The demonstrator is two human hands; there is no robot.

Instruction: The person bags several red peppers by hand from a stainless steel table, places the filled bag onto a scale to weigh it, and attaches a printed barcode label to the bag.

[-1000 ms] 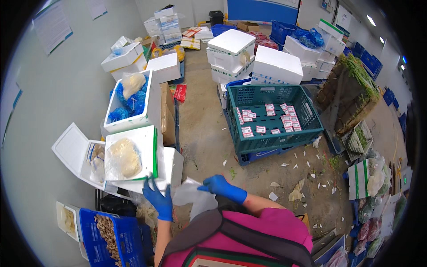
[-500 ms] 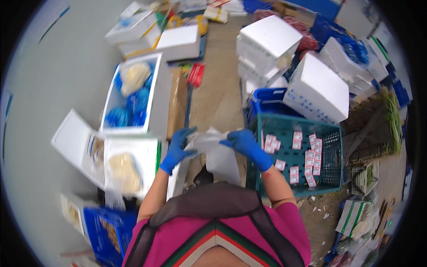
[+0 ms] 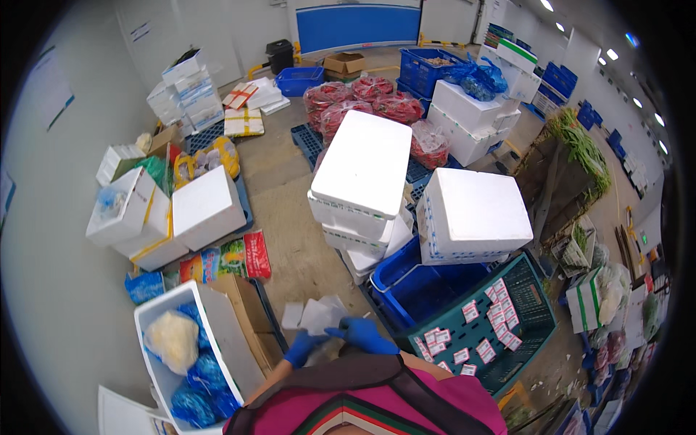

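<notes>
Both hands wear blue gloves and are close together low in the middle, in front of my body. A thin whitish translucent plastic bag [image 3: 323, 313] stands up between and beyond them. My left hand [image 3: 303, 349] grips its lower left part, fingers closed. At its right edge my right hand [image 3: 362, 334] is closed with fingertips pinching the film. To the right of that hand is a dark green crate [image 3: 533, 290] with several small white-and-red labels [image 3: 500, 312] lying in it. On the left stands an open white foam box [image 3: 233, 348] holding a pale bagged mass [image 3: 172, 341] and blue bags.
Ahead right are stacked white foam boxes [image 3: 366, 163], another foam box [image 3: 475, 214] and a blue crate [image 3: 395, 279]. Red-filled bags [image 3: 373, 101] lie on pallets beyond. More foam boxes [image 3: 206, 206] and a red-and-green sack [image 3: 232, 259] sit left of the concrete aisle [image 3: 279, 188].
My view has tilted up, showing the far wall and blue door. My hands have come closer together, and the bag, spread between them before, is now bunched and upright.
</notes>
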